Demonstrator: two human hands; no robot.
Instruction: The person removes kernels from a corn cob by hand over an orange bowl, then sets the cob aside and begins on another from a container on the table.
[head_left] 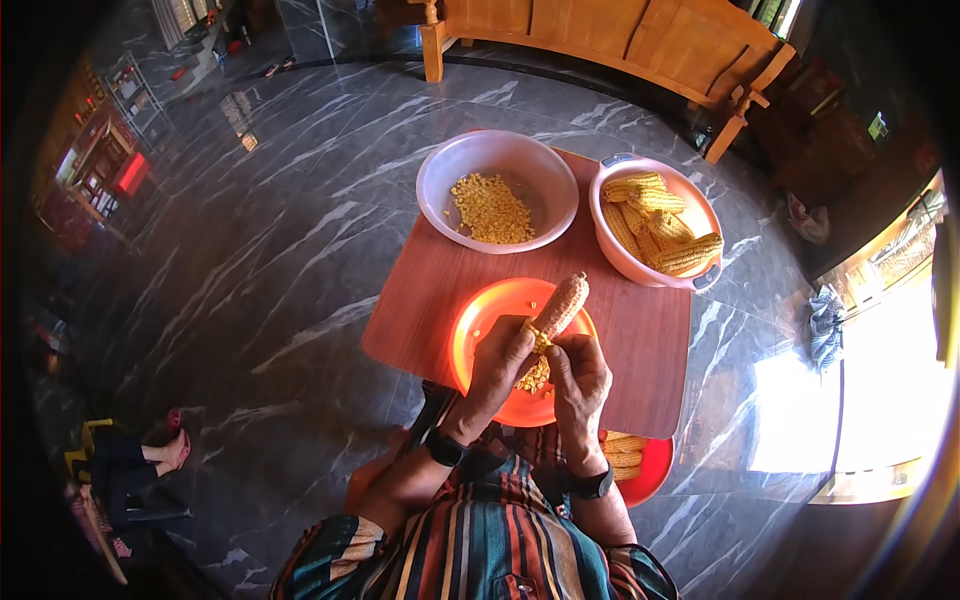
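A corn cob (563, 305) is held tilted over an orange basin (466, 335), its far part stripped bare and some yellow kernels left near my fingers. My left hand (497, 360) is closed round the cob's near part. On the other side, my right hand (582, 383) has its fingers curled in with the thumb against the kernels. Loose kernels (533, 377) lie in the basin below, partly hidden by my hands. Behind it stands a pale basin (436, 205) with a heap of corn kernels (492, 208).
A pink basin (612, 245) with several whole corn cobs (658, 222) sits at the table's far right. Below the right edge of the brown table (640, 350) is a red basin (655, 480) with more cobs. A wooden bench (600, 35) stands beyond; another person's foot (177, 450) shows at left.
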